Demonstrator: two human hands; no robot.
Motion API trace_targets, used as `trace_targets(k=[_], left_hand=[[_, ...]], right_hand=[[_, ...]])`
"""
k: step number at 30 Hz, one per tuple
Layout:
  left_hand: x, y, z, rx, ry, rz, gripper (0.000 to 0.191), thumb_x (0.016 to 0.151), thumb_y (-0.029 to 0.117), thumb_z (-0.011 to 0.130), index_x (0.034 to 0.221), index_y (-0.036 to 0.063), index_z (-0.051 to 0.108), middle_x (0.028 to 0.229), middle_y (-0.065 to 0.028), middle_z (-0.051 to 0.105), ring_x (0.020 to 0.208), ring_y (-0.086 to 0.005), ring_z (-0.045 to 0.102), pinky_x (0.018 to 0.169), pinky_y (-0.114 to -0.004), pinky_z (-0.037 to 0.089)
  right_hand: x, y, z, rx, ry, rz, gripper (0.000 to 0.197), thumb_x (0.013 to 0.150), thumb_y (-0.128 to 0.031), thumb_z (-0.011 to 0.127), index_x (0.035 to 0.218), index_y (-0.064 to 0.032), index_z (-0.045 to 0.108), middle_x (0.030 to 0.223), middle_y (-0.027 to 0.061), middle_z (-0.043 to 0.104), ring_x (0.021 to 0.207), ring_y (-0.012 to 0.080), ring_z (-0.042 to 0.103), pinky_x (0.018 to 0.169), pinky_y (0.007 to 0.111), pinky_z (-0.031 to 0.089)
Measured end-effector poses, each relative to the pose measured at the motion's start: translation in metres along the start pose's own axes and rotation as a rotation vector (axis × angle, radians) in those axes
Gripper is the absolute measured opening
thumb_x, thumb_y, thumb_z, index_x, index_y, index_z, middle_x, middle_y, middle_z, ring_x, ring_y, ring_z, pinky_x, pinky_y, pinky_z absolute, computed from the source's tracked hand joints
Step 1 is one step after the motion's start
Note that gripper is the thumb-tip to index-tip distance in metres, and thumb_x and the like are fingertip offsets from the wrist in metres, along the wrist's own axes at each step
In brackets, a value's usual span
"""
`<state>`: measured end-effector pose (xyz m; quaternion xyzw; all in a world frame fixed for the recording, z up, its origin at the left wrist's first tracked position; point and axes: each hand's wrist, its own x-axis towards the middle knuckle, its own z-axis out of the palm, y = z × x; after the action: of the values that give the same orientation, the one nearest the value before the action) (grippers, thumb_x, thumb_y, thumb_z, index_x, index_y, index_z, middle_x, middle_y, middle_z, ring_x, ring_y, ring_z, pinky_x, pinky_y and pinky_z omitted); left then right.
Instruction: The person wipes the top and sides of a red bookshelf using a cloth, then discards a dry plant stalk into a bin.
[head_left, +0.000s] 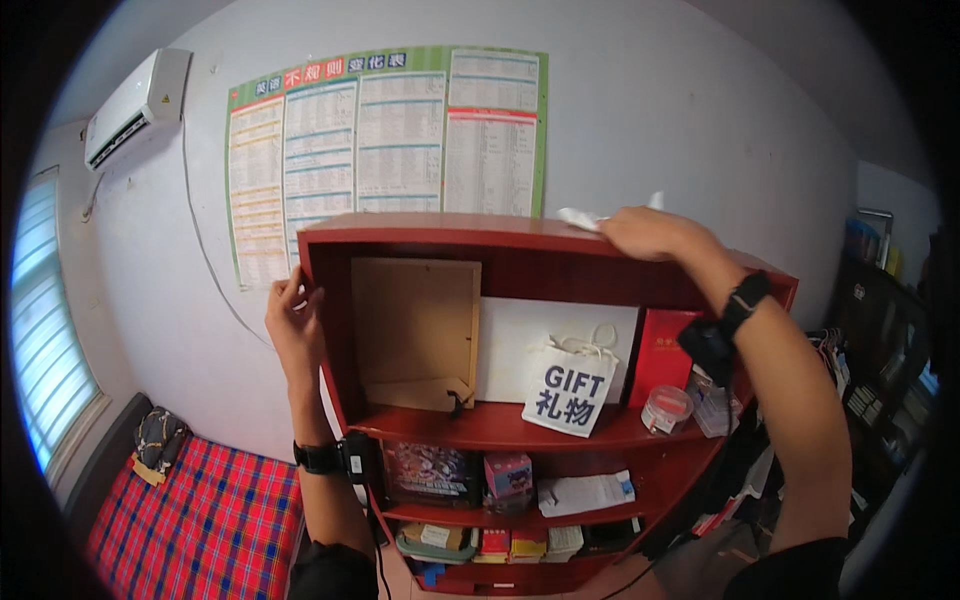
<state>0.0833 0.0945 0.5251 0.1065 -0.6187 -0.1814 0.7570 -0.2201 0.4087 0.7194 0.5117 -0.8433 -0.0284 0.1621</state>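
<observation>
A dark red wooden bookcase (540, 433) stands in front of me against the wall. On its top board, right of the middle, my right hand (643, 231) presses down a white tissue or cloth (581, 218), part of which sticks up behind the fingers. My left hand (291, 307) touches the upper left side edge of the bookcase, thumb and fingers around the edge. Below, the top shelf carries a brown wooden-backed frame (416, 330), a white paper gift bag (568, 386), a red folder or box (660, 352) and a round clear plastic container (666, 410).
Lower shelves hold a boxed set (431, 472), a small pink box (510, 476), papers (586, 493) and several books (525, 545). A plaid-covered bed (202, 510) lies left. Above hang a printed wall chart (397, 142) and an air conditioner (139, 105). Cables trail from both wrists.
</observation>
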Motion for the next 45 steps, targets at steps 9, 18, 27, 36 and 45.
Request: trace_targets(k=[9, 18, 27, 36, 45], left_hand=[[-0.006, 0.014, 0.007, 0.096, 0.074, -0.063, 0.044, 0.085, -0.012, 0.062, 0.127, -0.0016, 0.06, 0.098, -0.0072, 0.056, 0.087, -0.0162, 0.061, 0.079, -0.026, 0.05], [-0.004, -0.026, 0.004, -0.015, 0.067, -0.021, 0.053, 0.082, -0.02, 0.051, 0.131, -0.0006, 0.057, 0.107, -0.0085, 0.052, 0.099, -0.0189, 0.061, 0.089, -0.029, 0.055], [0.004, -0.064, -0.004, -0.047, -0.043, -0.027, 0.05, 0.09, -0.011, 0.054, 0.138, 0.0017, 0.052, 0.115, -0.0056, 0.053, 0.107, -0.0171, 0.062, 0.092, -0.026, 0.05], [0.014, -0.09, -0.017, 0.072, -0.078, 0.062, 0.042, 0.096, 0.002, 0.056, 0.138, 0.0029, 0.053, 0.114, -0.0066, 0.057, 0.107, -0.0172, 0.061, 0.091, -0.028, 0.05], [0.018, -0.095, -0.028, 0.226, -0.059, 0.086, 0.04, 0.097, 0.006, 0.058, 0.137, 0.0053, 0.055, 0.118, -0.0075, 0.059, 0.11, -0.0169, 0.061, 0.093, -0.03, 0.051]], right_hand=[[-0.073, 0.06, 0.01, -0.003, 0.149, 0.241, 0.05, 0.1, -0.029, 0.03, 0.106, 0.0088, 0.062, 0.103, 0.0336, 0.063, 0.098, 0.0472, 0.062, 0.092, 0.053, 0.045], [0.038, -0.104, 0.038, 0.186, 0.439, -0.137, 0.039, 0.093, -0.034, 0.043, 0.098, -0.0093, 0.073, 0.102, 0.0212, 0.07, 0.098, 0.0386, 0.067, 0.087, 0.049, 0.052], [0.0, -0.106, 0.022, 0.3, 0.316, -0.106, 0.062, 0.101, -0.045, 0.026, 0.123, -0.0011, 0.063, 0.125, 0.0217, 0.062, 0.118, 0.0351, 0.058, 0.103, 0.044, 0.042], [-0.106, 0.175, 0.051, -0.015, 0.25, 0.096, 0.051, 0.104, -0.033, 0.026, 0.112, 0.0052, 0.06, 0.111, 0.0292, 0.064, 0.102, 0.0436, 0.062, 0.09, 0.052, 0.049], [-0.159, 0.247, 0.044, 0.152, 0.319, 0.408, 0.045, 0.095, -0.028, 0.038, 0.104, 0.0074, 0.065, 0.11, 0.0333, 0.062, 0.105, 0.0447, 0.06, 0.093, 0.048, 0.046]])
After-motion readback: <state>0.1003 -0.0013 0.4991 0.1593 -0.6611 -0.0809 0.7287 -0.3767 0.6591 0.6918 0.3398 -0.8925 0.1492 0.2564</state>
